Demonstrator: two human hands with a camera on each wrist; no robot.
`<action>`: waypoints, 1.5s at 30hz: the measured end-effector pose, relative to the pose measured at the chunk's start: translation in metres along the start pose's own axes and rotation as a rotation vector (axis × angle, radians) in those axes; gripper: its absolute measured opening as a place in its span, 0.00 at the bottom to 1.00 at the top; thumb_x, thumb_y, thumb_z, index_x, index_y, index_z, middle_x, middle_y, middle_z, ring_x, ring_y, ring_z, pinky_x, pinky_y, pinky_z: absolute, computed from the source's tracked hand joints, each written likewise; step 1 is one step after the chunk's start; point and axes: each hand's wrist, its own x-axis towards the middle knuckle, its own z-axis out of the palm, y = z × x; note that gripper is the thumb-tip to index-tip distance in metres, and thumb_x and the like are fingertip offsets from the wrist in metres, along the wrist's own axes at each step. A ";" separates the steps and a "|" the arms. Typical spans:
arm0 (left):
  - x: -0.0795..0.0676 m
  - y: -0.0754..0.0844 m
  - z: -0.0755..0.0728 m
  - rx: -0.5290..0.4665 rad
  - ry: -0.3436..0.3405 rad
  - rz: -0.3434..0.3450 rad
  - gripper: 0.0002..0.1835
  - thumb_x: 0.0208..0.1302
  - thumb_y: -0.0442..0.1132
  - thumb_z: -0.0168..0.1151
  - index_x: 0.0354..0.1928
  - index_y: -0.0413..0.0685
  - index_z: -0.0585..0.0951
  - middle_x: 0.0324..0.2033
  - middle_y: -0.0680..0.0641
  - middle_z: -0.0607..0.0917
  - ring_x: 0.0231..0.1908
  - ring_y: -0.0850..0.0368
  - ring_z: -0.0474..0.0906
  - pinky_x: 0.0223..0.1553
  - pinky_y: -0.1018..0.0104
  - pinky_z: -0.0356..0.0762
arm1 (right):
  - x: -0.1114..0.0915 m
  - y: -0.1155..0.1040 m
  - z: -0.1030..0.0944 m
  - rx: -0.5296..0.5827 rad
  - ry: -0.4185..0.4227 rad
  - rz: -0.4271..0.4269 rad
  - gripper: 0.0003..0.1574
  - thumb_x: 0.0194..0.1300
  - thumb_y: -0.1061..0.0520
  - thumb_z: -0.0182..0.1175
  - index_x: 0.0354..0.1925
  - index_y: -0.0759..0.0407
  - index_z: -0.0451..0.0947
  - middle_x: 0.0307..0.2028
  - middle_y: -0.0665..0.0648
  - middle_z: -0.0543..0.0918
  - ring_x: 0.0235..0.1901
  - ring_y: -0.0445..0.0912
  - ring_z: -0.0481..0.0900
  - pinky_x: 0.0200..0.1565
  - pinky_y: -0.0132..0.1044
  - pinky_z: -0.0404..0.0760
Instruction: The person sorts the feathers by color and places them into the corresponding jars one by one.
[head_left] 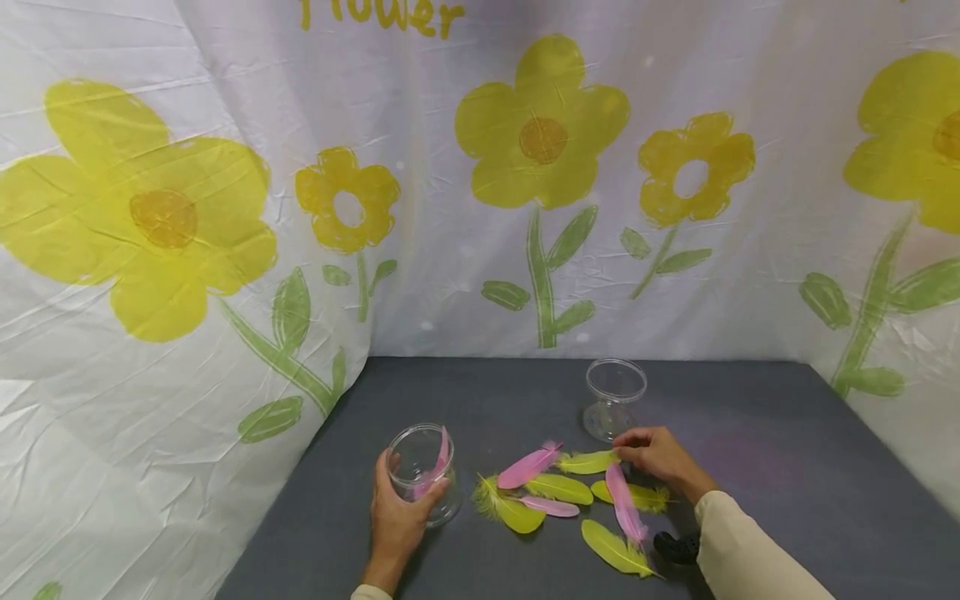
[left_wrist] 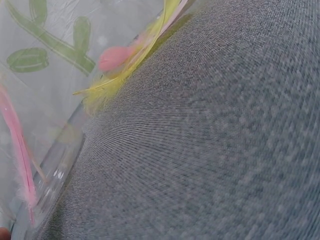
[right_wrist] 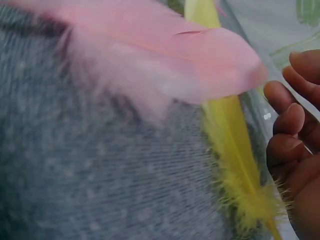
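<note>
here the left hand [head_left: 399, 518] cups a jar [head_left: 411, 465] (clear).

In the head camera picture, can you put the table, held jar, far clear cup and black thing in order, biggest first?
1. Table
2. Jar and clear cup: unsure; the jar looks slightly bigger but sits nearer the camera
3. Black thing

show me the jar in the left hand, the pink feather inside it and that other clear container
Jar [head_left: 453, 500], head view, on its lower right wall.
Pink feather [head_left: 441, 457], head view, on its upper half.
Other clear container [head_left: 604, 420], head view, on its lower body.
</note>
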 end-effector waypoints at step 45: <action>0.001 0.000 -0.001 0.007 -0.008 -0.005 0.54 0.36 0.47 0.83 0.67 0.41 0.63 0.58 0.35 0.73 0.59 0.38 0.68 0.58 0.43 0.60 | -0.012 -0.088 -0.020 0.307 0.196 -0.071 0.16 0.67 0.57 0.62 0.42 0.72 0.79 0.27 0.59 0.79 0.23 0.46 0.72 0.26 0.35 0.76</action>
